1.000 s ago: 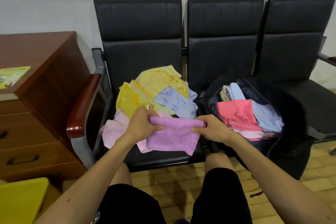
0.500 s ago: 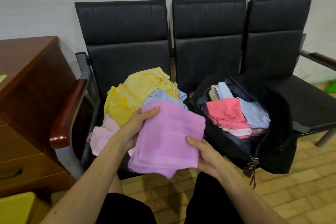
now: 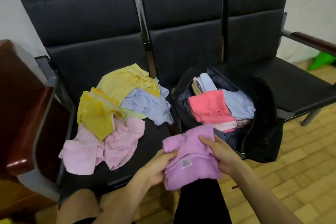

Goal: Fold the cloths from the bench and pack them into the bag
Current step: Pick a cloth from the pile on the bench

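A folded purple cloth (image 3: 189, 151) with a small white label hangs over my lap, just in front of the bench's front edge. My left hand (image 3: 156, 167) grips its left side and my right hand (image 3: 221, 152) grips its right side, thumb on top. On the left seat lies a loose pile: pink cloths (image 3: 101, 145), yellow cloths (image 3: 107, 102) and a light blue cloth (image 3: 147, 105). The open black bag (image 3: 261, 129) sits on the middle seat, holding folded cloths with a coral one (image 3: 209, 107) on top.
The black three-seat bench (image 3: 181, 42) stands against a white wall. A dark wooden armrest (image 3: 29, 129) and a brown desk (image 3: 11, 96) are at the left. Another armrest (image 3: 314, 42) and a green object (image 3: 323, 62) are at the right. The floor is yellow brick tile.
The purple cloth has been folded smaller and carried right, from in front of the pile toward the bag. Both hands moved with it.
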